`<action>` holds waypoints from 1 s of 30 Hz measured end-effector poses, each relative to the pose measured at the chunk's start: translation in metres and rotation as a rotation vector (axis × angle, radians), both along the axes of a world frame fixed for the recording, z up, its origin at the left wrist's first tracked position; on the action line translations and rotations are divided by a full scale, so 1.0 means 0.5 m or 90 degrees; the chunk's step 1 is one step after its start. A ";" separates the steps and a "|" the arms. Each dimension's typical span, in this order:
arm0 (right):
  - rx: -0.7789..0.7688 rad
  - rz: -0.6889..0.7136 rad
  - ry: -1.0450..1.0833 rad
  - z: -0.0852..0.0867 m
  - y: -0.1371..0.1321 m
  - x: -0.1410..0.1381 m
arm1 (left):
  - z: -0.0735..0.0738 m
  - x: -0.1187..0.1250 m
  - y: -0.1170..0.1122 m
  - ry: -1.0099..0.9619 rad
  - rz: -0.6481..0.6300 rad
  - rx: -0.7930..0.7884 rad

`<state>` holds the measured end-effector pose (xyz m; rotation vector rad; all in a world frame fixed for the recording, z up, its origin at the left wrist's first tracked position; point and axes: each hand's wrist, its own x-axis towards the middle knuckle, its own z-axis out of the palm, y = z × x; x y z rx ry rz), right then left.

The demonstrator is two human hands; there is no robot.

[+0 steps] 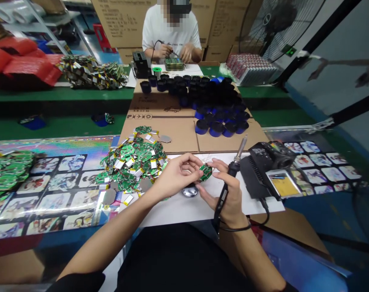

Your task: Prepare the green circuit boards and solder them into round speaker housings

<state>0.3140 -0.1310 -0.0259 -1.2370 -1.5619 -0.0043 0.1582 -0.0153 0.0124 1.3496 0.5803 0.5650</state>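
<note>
Between my two hands is a small green circuit board. My left hand pinches its left side with thumb and fingers. My right hand carries a soldering iron, its tip pointing up and away, while the fingertips reach to the board's right edge. Under the board, a round shiny silver part lies on the white sheet. Left of my left hand spreads a heap of green circuit boards with small silver battery packs.
Right of my hand stand a black soldering station and a tray with a yellow pad. Many blue-black cups crowd the cardboard ahead. More boards are stacked at far left. A co-worker sits opposite.
</note>
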 end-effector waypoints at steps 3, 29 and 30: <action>-0.002 0.036 0.056 -0.007 0.009 -0.011 | -0.009 -0.015 -0.008 -0.014 0.007 -0.003; -0.173 0.107 -0.070 -0.080 -0.009 -0.003 | -0.118 -0.086 -0.033 0.121 0.078 -0.004; -0.165 0.115 -0.080 -0.075 -0.006 0.001 | -0.121 -0.084 -0.038 0.114 0.099 -0.020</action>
